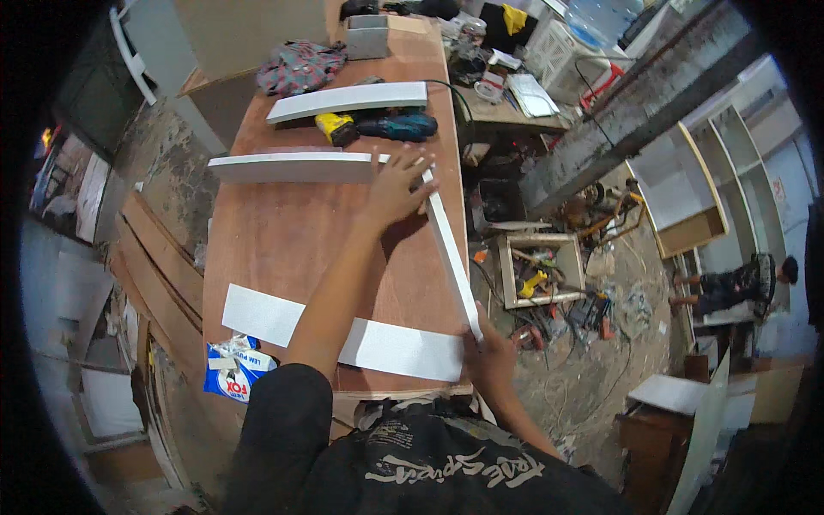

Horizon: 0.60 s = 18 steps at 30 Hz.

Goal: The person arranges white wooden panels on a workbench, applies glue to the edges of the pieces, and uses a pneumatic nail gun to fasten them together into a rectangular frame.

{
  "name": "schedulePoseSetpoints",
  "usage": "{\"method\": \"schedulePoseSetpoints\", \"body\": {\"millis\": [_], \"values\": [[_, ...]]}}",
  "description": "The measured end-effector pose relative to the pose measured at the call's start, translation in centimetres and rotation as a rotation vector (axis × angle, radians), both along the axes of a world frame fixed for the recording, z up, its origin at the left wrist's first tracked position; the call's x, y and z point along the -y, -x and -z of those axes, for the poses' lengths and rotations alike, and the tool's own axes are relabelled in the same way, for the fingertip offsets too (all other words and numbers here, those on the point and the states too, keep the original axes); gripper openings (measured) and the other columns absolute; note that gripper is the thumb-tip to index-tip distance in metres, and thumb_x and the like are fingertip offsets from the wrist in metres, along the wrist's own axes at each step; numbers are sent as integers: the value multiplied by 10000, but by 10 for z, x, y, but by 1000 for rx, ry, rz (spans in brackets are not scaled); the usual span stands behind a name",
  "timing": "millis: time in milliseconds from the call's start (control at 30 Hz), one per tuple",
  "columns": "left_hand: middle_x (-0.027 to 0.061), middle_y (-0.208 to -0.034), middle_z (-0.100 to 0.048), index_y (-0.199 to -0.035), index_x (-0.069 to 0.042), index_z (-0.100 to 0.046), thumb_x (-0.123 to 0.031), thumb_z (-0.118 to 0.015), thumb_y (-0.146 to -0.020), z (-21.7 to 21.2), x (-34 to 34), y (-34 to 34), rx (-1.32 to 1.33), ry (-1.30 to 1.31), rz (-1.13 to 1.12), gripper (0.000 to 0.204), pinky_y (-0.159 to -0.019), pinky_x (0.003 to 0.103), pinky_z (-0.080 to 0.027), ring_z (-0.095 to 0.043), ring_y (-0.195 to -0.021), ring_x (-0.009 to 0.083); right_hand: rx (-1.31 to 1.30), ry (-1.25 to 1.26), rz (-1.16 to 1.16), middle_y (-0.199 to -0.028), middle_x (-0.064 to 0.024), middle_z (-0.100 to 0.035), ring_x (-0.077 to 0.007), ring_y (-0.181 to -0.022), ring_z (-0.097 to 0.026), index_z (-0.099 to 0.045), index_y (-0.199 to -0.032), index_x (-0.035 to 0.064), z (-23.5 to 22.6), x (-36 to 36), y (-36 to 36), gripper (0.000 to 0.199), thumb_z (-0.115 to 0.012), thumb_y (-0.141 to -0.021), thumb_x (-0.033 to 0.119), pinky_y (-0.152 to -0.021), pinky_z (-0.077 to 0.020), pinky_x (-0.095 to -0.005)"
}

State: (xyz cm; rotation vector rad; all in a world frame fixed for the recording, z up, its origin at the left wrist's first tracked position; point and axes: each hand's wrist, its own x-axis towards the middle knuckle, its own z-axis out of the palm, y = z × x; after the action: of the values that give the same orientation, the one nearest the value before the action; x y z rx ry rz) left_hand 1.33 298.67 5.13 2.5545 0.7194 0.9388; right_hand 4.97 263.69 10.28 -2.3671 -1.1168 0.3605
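Note:
On a reddish-brown wooden table (pixel 292 245), a narrow white board (pixel 451 249) stands on edge along the right side. Its far end meets a second white board (pixel 292 168), also on edge and running leftward. My left hand (pixel 396 189) is closed over this corner, fingers across both boards. At the near end, my right hand (pixel 493 354) grips the narrow board. A wide white board (pixel 403 349) lies across the table's near edge, partly hidden under my left forearm. Beside it sits a blue and white packet (pixel 243 374).
Beyond the boards lie a teal power drill (pixel 399 126), a yellow tool (pixel 336 129), another white board (pixel 352 100) and a checked cloth (pixel 300 67). A wooden crate of tools (pixel 542 292) stands right of the table. Planks (pixel 154 257) lie left. Another person (pixel 738 287) is far right.

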Motion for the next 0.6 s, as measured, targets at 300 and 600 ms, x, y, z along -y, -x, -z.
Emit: {"method": "schedulePoseSetpoints", "body": {"millis": [300, 600], "values": [[46, -1534, -494, -1411, -250, -598, -500, -647, -922, -7, -4, 10, -66, -81, 81, 551, -1165, 641, -62, -323, -1490, 277, -111, -142, 64, -797, -241, -685, -398, -743, -710, -601, -1392, 173, 8, -8, -1, 503, -708, -901, 196, -645, -540, -442], [53, -1186, -678, -1319, -206, -639, -78, -720, -785, -9, -58, -1, -188, -129, 138, 555, -976, 473, -422, -606, -1130, 286, -184, -148, -77, -1047, -218, -725, -251, -937, -728, -606, -1373, 66, -5, -23, -20, 537, -725, -850, 80, -807, -557, -363]]}}
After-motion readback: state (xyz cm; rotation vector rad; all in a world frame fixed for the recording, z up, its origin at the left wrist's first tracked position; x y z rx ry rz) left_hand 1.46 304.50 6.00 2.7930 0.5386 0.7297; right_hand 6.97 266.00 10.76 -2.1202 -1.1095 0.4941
